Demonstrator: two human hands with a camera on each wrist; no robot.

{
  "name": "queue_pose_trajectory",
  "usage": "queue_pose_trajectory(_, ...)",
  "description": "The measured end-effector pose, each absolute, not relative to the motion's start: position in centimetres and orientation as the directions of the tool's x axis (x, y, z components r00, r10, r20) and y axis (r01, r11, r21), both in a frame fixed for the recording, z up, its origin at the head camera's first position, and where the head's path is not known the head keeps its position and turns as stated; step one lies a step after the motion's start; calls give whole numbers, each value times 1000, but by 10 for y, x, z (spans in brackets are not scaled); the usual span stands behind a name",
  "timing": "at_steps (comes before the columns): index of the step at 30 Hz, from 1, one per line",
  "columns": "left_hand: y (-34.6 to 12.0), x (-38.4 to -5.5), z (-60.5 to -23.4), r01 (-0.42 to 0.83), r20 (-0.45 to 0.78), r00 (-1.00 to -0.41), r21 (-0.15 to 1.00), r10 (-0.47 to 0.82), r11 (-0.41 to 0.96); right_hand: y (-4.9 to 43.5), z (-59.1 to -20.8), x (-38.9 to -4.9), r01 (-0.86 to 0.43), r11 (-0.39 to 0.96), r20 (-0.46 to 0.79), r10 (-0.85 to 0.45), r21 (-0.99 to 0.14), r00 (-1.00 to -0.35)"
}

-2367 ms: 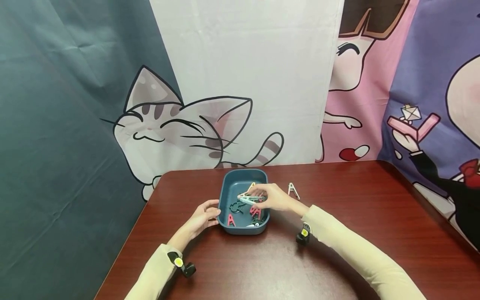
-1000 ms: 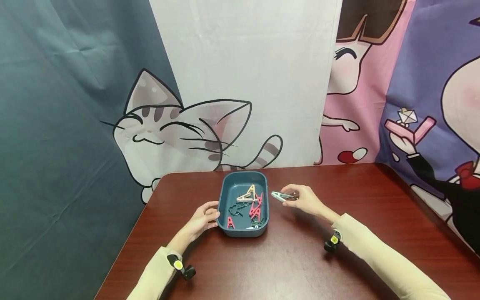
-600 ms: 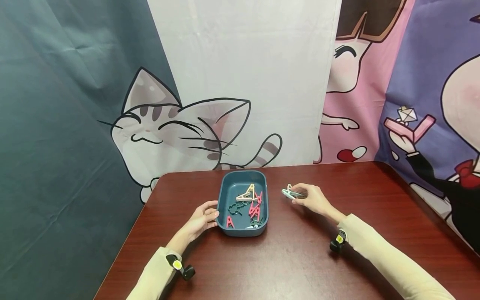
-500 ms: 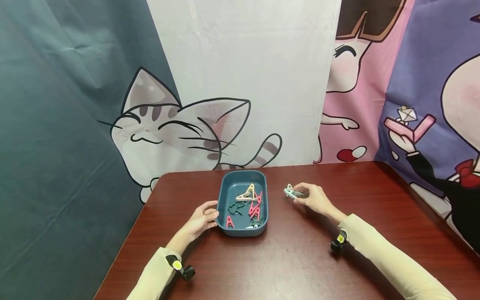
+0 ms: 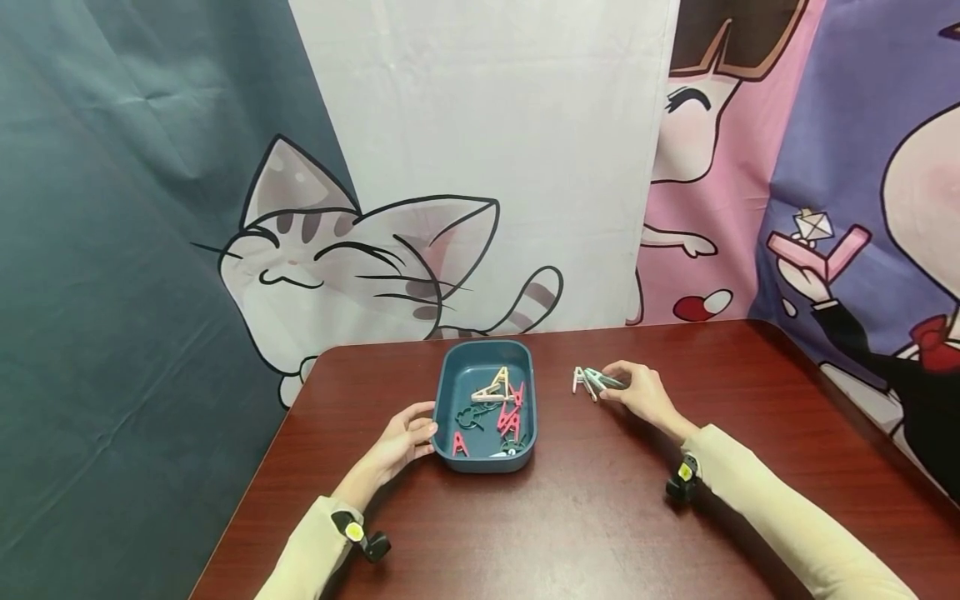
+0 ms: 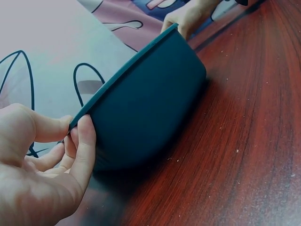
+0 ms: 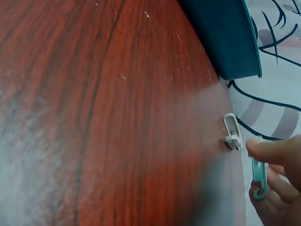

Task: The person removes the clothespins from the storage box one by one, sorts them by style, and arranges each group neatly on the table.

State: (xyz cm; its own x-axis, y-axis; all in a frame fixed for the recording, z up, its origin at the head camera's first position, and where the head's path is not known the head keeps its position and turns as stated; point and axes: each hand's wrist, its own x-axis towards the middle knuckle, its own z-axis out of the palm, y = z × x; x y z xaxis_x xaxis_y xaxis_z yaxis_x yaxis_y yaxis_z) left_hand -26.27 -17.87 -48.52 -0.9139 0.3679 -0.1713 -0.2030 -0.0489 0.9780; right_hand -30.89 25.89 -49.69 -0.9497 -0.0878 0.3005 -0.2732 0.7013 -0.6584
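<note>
A blue plastic basin [image 5: 487, 466] sits on the table, its rim pinched by my left hand [image 5: 405, 437] between thumb and fingers; the left wrist view shows this grip on the basin wall [image 6: 146, 103] closely. My right hand [image 5: 643, 395] pinches a pale green clothespin [image 7: 259, 174] by one end, to the right of the basin. Beside it a white clothespin [image 5: 578, 379] stands on the table, overlapped by the green one in the head view. Inside the basin lie a cream clothespin [image 5: 492, 397], several pink clothespins [image 5: 460, 444] and dark green clip-like pieces [image 5: 470, 417].
The reddish-brown wooden table [image 5: 525, 533] reaches back to a cartoon-printed curtain [image 5: 570, 167]. A wrist camera is strapped over each pale sleeve [image 5: 750, 483].
My right hand has carried the pale green clothespin out of the basin to the right, then turned it beside the white clothespin. The left hand has stayed at the basin rim.
</note>
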Motion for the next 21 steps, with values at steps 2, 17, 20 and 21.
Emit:
queue_pose_trajectory(2,-179,-262,-485,-204,-172,-913,978,371,-48,261,-497,-310,-263,714,315,-63,-649,-947)
queue_pose_trajectory(17,-180,-263,-487,-203,-161,-908,977,387,-70,259,-502,-314,-141,766,288,61,-627,-956)
queue_pose_trajectory(20,-181,-263,-487,-200,-157,-907,977,391,-72,255,-500,-314,-112,774,271,79,-623,-959)
queue_pose_trajectory(21,-181,-263,-487,-200,-156,-907,977,391,-73,254,-500,-314,-102,777,265,86,-621,-961)
